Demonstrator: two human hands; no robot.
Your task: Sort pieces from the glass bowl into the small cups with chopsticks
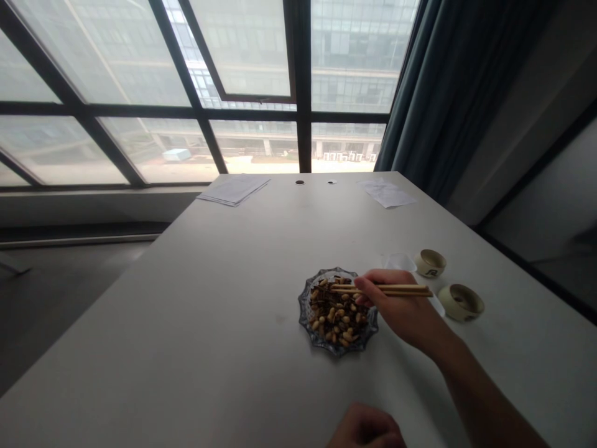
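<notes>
My right hand [389,302] is closed around a pair of wooden chopsticks [405,290], held nearly level. Their tips reach into a scallop-edged glass plate [305,323], among peanuts [342,314] mixed with dark brown pieces. Whether the tips pinch anything is too small to tell. Close to the near edge of the view, my left hand [368,429] lies curled into a fist, partly cut off by the frame, apart from the plate.
Two small cream cups [461,303] stand right of the plate, near clear plastic trays [400,262] partly behind my right hand. Papers [236,188] lie on the far left of the white table [209,298], with more sheets [388,193] far right. Windows and a dark curtain [448,93] rise beyond.
</notes>
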